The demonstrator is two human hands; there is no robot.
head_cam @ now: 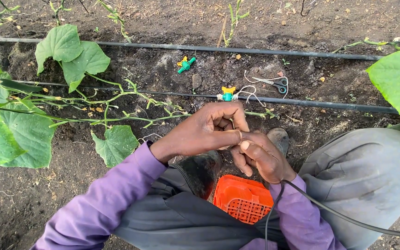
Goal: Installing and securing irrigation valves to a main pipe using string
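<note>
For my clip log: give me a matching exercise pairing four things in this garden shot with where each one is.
Things:
1. scissors
2. orange crate
3. green and yellow valve
4. loose green valve

Places:
A. fitted on the nearer black drip pipe
B. under the person's knees
C. lying on soil between the two pipes, left of the scissors
D. on soil at the right, with white string

Pairs: 1-D, 2-B, 3-A, 4-C

Vegetable plot, outdoors or greenhouse. Dark tilled soil (172, 69) beyond hands (237, 139); black drip irrigation lines (255, 50) run across past them, small green-yellow valves (228, 93) fitted just ahead. Leafy cucumber-like vines (70, 55) trail on ground to left. Scissors (276, 83) lie on soil ahead-right.
</note>
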